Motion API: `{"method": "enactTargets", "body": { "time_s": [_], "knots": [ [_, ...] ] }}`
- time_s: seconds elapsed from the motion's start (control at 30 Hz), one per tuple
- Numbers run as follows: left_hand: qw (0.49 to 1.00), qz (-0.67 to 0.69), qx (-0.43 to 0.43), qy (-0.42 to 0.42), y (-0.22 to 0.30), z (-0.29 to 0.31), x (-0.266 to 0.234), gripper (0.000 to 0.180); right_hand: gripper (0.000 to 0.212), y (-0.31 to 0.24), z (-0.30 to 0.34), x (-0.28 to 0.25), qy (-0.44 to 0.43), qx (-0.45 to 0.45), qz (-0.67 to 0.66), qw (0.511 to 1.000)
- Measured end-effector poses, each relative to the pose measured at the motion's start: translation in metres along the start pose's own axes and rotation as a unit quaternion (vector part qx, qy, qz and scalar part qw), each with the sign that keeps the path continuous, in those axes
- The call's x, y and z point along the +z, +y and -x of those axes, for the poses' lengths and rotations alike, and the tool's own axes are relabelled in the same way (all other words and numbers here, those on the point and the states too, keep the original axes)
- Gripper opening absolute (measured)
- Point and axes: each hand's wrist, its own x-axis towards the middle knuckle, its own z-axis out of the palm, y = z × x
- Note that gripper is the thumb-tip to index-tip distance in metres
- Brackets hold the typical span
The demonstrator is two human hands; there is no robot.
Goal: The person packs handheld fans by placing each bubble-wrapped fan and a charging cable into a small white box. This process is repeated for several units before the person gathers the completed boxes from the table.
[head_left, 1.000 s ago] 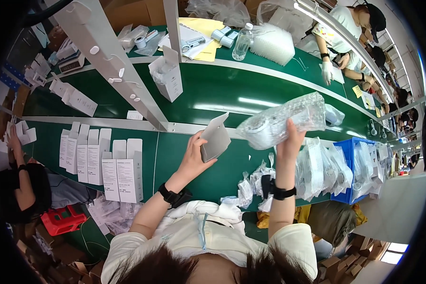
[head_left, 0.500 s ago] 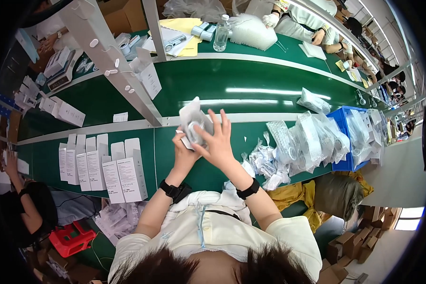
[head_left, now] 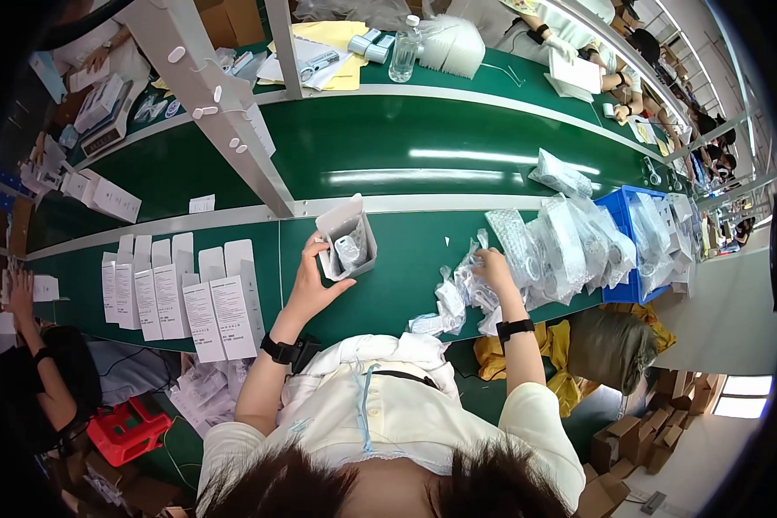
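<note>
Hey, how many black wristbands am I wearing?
2: one wristband just behind your left hand, which holds an open white box, and another behind your right hand, at the small bagged pieces.

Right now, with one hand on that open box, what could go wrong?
The open white box, held only by the left hand, might tip if that grip slackens. The right hand is at a loose, overlapping pile of small clear bags, so it could drag out more than one. The bubble-wrapped packages lie close beside that pile and might get nudged.
</note>
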Motion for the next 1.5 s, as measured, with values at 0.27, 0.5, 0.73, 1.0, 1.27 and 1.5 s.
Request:
{"method": "enactTargets", "body": {
  "time_s": [0.27,0.5,0.73,1.0,1.27,1.5],
  "knots": [
    [1.0,0.011,0.001,0.028,0.023,-0.007,-0.006,0.065,0.024,-0.019,-0.013,0.002,0.162,0.002,-0.37,0.915],
    [0.992,-0.109,-0.005,0.055,0.049,-0.024,-0.007,0.019,0.022,-0.149,-0.001,-0.058,0.142,0.0,-0.666,0.732],
    [0.99,-0.118,-0.008,0.081,0.044,-0.045,-0.012,0.008,0.014,-0.244,-0.001,-0.093,0.08,-0.475,-0.197,0.854],
    [0.994,-0.007,-0.101,0.047,0.04,-0.039,-0.029,0.008,0.021,-0.249,-0.008,-0.087,0.048,-0.583,-0.066,0.808],
    [0.979,-0.14,-0.034,0.143,0.013,-0.001,-0.065,0.035,0.048,-0.244,0.008,-0.067,0.03,-0.548,-0.04,0.835],
    [0.82,-0.517,-0.247,0.016,-0.052,0.089,-0.091,0.081,0.087,-0.213,-0.007,-0.002,0.043,-0.312,-0.381,0.869]
  ]
}}
